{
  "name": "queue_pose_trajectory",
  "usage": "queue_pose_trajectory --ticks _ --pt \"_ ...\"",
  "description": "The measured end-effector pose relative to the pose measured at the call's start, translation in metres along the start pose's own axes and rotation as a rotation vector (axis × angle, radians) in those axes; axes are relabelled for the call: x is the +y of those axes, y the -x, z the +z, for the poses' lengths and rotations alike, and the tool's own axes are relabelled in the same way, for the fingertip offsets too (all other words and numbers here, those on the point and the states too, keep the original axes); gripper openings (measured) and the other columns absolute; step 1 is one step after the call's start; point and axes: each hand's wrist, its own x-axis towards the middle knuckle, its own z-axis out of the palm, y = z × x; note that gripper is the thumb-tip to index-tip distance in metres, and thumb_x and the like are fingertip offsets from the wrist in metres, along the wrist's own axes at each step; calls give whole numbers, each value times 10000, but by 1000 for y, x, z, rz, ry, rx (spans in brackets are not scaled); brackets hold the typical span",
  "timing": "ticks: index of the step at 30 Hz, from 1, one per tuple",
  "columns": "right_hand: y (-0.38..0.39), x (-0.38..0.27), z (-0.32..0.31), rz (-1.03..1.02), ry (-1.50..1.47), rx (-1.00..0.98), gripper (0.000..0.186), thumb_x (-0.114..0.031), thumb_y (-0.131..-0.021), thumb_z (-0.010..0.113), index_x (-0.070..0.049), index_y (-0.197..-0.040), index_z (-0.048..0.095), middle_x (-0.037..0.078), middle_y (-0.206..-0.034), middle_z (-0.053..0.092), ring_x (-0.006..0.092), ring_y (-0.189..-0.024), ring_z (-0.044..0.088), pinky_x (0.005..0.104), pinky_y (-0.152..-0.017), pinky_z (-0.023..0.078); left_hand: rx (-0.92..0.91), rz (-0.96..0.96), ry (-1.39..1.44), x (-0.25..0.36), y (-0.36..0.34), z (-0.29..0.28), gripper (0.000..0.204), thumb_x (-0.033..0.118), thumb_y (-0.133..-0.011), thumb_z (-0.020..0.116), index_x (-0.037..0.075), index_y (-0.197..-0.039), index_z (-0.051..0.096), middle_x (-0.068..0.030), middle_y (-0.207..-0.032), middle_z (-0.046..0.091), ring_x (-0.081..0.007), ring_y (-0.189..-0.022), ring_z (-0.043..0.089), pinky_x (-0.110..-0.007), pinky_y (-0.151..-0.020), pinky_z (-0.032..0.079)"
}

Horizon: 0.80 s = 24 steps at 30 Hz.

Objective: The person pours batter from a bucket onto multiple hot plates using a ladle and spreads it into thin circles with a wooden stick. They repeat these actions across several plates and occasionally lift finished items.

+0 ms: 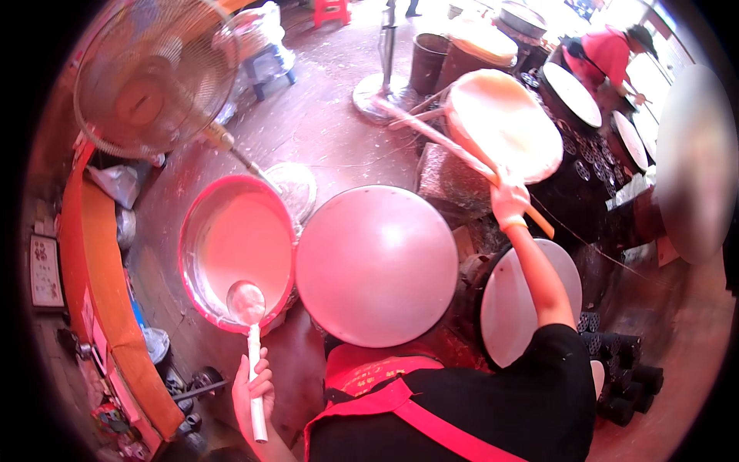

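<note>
Ladle (255, 346) with the white handle sits left of the bottom middle of the frame, its bowl end over the near edge of a pinkish-red basin (186, 258) full of pale liquid (250, 239). From where I'm standing, can't tell if it's actually dipping in. Left hand (245, 394) has its fingers wrapped round that handle; right hand (509, 202), right of center, is gripping a long stick (443, 140) slanting toward upper middle, right by a big round tray (504, 127) with pale stuff on it. Round metal lid-looking disc (377, 266) dead center, just beside the basin. Big fan (146, 88) upper left, plus somebody in a pink top (603, 55) upper right.
</note>
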Motion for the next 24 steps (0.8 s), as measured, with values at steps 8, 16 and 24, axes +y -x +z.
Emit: queue_pose_trajectory --ticks 8,16,24 --pt "77 -214 -152 763 -963 -1143 396 -390 -959 502 -46 -1064 667 -3 -539 488 67 -439 392 229 -430 308 332 1278 -2117 201 -170 -122 466 43 -892 463 134 -1348 498 -190 -1002 644 -309 -847 640 -353 -704 501" --pt "83 -509 -138 -17 -1148 -1020 561 92 -881 439 -9 -1424 338 175 -1404 444 265 -1312 427 319 -1051 345 93 858 -2762 327 -271 -113 509 30 -859 464 90 -1363 428 -166 -838 569 -287 -755 610 -420 -676 516" --pt "192 -569 -30 -68 -700 -1195 638 -128 -931 460 -237 -1493 180 264 -753 582 420 -691 611 507 -605 465 17 -101 -277 221 -335 -125 180 213 -978 489 43 -1032 471 32 -651 394 -40 -502 416 -179 -453 389"
